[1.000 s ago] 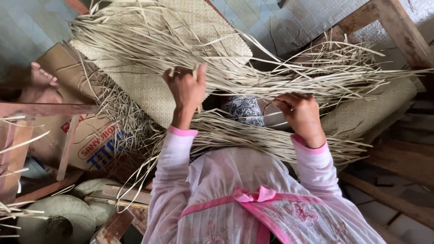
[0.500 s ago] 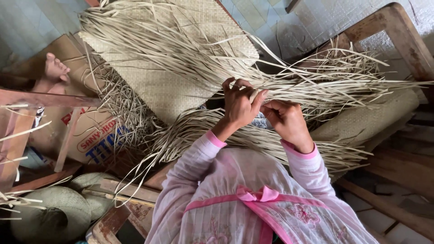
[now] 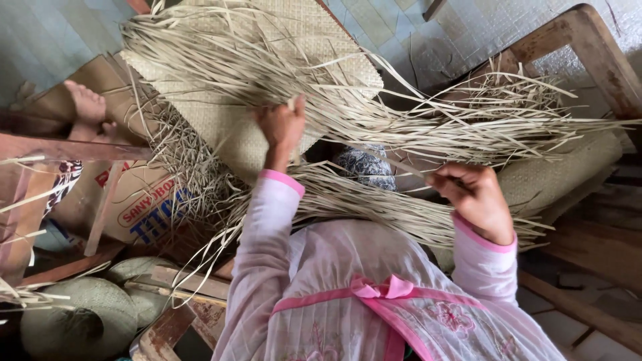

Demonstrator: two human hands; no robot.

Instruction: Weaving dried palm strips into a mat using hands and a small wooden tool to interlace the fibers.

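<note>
Left hand (image 3: 282,127): moved away to 10 o'clock, closed on straw strips (image 3: 401,127).
Right hand (image 3: 471,194): lowered, strips gripped.

weaving workshop: straw strips (image 3: 414,127), woven mats (image 3: 267,87)

Left hand (image 3: 283,127): fingertips buried in the loose pale strips (image 3: 428,127); grip on them not readable. Right hand (image 3: 473,198): fingers curled under, what they pinch is hidden behind the knuckles.

Woven mat (image 3: 267,80): top edge cut by the frame, lower part covered by strips and the left arm. Patterned dark-and-white cloth thing (image 3: 364,167): mostly masked by strips, possibly a wrapped bundle, kind unclear.

Another person's bare foot (image 3: 87,107): leg runs behind the reddish plank (image 3: 60,147), rest out of view. Cardboard box (image 3: 144,207): partly overlaid by strips and a stick. Wooden chair frame (image 3: 588,60): cut off at right edge.
</note>
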